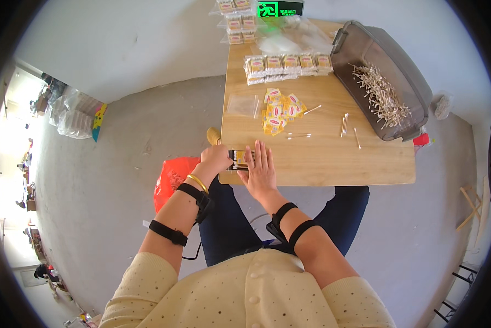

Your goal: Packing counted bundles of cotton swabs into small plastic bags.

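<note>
At the table's near left corner lies a small packet of cotton swabs [239, 158] with a yellow card and black along its edges. My left hand [216, 157] is closed at the packet's left end, its fingertips mostly hidden. Fingers stretched out, my right hand [262, 170] rests flat over the packet's right end and covers part of it. Beyond my hands are a pile of yellow printed cards [280, 112] and some clear plastic bags [243, 106]. Several loose cotton swabs [344, 125] lie to the right of the cards.
Filled swab packs [289, 64] stand in a row toward the back of the wooden table [322, 164]. A grey plastic bin [366, 49] tilts at the right, with many loose swabs inside. More bagged packs [241, 23] are at the back left. A red bag [169, 177] sits below the table's left edge.
</note>
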Demonstrator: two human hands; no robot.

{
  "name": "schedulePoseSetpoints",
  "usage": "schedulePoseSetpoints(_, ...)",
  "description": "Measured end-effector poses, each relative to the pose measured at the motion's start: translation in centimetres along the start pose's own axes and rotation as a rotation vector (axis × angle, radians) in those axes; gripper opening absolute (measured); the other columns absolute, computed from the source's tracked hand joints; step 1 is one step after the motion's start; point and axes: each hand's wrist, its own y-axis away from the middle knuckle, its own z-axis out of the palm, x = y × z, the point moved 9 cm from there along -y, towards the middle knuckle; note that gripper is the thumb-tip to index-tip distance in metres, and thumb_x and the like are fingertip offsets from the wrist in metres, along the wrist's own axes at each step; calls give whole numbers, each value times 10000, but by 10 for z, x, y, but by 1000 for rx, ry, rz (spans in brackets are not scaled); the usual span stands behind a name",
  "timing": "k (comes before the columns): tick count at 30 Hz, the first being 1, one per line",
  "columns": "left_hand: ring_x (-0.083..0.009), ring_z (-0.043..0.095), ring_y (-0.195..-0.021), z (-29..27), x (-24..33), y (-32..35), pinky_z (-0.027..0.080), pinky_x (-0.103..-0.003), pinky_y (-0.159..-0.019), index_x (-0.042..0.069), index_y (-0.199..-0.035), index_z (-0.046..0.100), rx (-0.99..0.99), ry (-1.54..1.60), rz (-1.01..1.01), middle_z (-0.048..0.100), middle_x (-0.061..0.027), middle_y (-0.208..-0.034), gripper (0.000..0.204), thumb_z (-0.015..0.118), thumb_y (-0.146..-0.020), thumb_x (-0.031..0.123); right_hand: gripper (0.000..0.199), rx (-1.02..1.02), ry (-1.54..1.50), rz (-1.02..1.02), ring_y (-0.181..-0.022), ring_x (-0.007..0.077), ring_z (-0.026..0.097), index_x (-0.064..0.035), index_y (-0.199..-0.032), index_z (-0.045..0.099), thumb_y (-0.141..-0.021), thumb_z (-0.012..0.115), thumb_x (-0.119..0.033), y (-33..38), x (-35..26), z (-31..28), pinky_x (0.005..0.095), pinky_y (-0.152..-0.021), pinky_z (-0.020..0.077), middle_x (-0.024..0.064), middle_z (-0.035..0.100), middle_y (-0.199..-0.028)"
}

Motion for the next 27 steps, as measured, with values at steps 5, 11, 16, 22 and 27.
schedulePoseSetpoints(5, -302, 723, -912, 11, -16, -9, 568, -440, -792, 146, -895, 772, -133, 90, -7, 752, -108, -931, 222, 768, -782, 337, 836, -32, 7, -3, -1542, 381, 119, -19, -1579, 225, -972, 517, -515, 0, -1, -2, 518, -1249, 113, 254, 140, -1645)
schedulePoseSetpoints(11, -306, 720, -910, 3, -10, -1, 565, -441, -796, 145, -902, 769, -75, 89, -37, 748, -112, -917, 254, 774, -782, 369, 837, -35, 3, 6, -1544, 376, 110, -27, -1585, 209, -978, 497, -526, 0, 2, 1, 515, -1250, 104, 248, 132, -1648)
schedulePoseSetpoints(16, -323, 722, -879, -2, -7, 9, 568, -449, -789, 140, -900, 768, 9, 94, -61, 748, -118, -921, 244, 762, -778, 351, 829, -26, 9, 2, -1544, 372, 108, -25, -1584, 212, -985, 478, -533, 0, 1, 1, 516, -1251, 99, 246, 133, -1648)
schedulePoseSetpoints(22, -310, 734, -880, -3, 12, 10, 580, -432, -753, 99, -926, 765, 41, -44, -107, 752, -112, -930, 250, 743, -776, 298, 817, -28, 28, 12, -1546, 363, 108, -36, -1583, 224, -988, 472, -536, 0, 1, 2, 505, -1255, 89, 236, 148, -1648)
schedulePoseSetpoints(27, -285, 743, -890, -1, 27, 2, 585, -417, -740, 83, -956, 765, 18, -214, -82, 756, -104, -934, 283, 740, -775, 298, 806, -11, 20, 15, -1546, 355, 110, -44, -1581, 237, -988, 469, -539, -1, 0, 0, 495, -1259, 80, 229, 168, -1647)
